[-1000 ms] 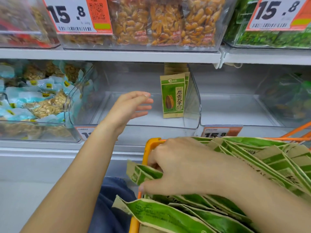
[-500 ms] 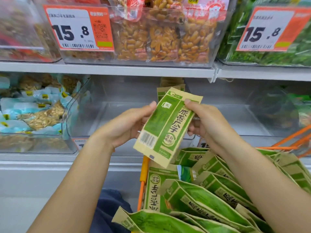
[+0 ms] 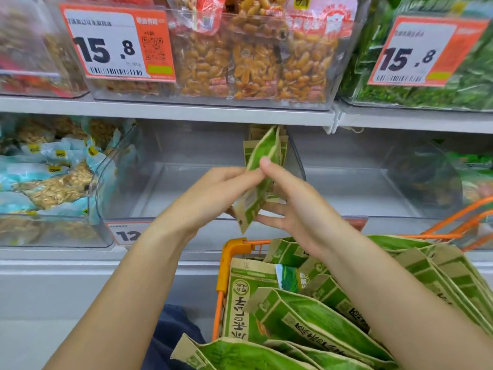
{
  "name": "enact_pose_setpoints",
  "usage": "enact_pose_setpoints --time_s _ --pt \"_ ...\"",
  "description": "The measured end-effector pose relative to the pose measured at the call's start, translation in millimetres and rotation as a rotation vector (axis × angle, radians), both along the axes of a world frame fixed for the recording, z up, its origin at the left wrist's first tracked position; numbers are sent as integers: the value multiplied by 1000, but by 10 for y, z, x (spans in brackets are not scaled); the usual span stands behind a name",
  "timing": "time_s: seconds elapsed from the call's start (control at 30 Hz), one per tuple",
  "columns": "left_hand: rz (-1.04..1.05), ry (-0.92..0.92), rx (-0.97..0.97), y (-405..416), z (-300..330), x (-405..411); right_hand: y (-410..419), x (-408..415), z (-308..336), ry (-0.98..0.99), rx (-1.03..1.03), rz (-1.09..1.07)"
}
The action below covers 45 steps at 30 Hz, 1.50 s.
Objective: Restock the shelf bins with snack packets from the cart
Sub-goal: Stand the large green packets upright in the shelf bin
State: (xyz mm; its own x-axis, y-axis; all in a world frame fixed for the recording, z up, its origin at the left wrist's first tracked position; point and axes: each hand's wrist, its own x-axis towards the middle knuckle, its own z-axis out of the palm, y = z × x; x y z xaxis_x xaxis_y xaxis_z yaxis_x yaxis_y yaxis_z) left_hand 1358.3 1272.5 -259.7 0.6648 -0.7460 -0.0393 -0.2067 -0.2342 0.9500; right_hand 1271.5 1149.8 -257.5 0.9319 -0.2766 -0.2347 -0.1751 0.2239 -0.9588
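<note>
The packet [image 3: 258, 180] hangs edge-on in front of the clear bin [image 3: 170, 188], over its front lip and not yet inside. The left hand [image 3: 218, 193] pinches its upper edge with thumb and fingertips; the right hand [image 3: 290, 206] has its thumb on the same top edge, with its fingers spread loosely behind the lower half, more steadying than gripping.

At the bin's back right a few packets [image 3: 266, 145] already stand upright against the side wall. The cart [image 3: 234, 247], just below the bin, is heaped with more of the same.

The likely trouble is the handover: a thin pinch on a slick, twisting packet may slip, dropping it back into the cart or outside the bin's lip. Pushed in tilted, it could also knock the standing packets flat or catch on the bin's front wall and crumple.
</note>
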Motion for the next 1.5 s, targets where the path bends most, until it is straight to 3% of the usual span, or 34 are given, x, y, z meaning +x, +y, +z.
enact_pose_setpoints --time_s 0.1,0.2,0.27,0.4,0.47,0.6,0.63,0.7,0.8,0.97,1.07,1.23,1.37,1.5 --pt "-56 27 -35 7 -41 74 -40 12 3 21 124 -57" --pt "147 180 -165 7 -153 222 -109 -11 -2 59 216 -75" --pt "210 317 -217 22 -203 286 -118 -26 -17 86 152 -29" --pt "35 432 -58 66 -209 311 -130 -13 68 139 -77 64" --pt "88 443 -93 65 -211 356 -200 -13 123 109 -266 -11" --pt "409 279 -262 -3 -288 472 -531 -40 -85 94 -1235 -341" --pt "466 229 -293 -48 -319 499 -577 -57 -163 166 -1311 -302" --pt "515 117 -284 -192 -384 535 -610 -63 -318 344 -1271 -98" --pt "537 -39 -48 -452 -515 622 -642 -28 -476 426 -1272 73" --pt "415 175 230 -741 -676 644 -691 -43 -484 341 -1242 41" --pt "351 251 237 -853 -650 563 -687 -48 -467 321 -1225 51" --pt "313 99 238 -843 -776 649 -696 -44 -469 287 -1214 62" --pt "349 5 130 -892 -760 732 -711 -45 -474 284 -1190 63" --pt "399 -114 169 -918 -807 808 -705 -54 -466 278 -1179 72"
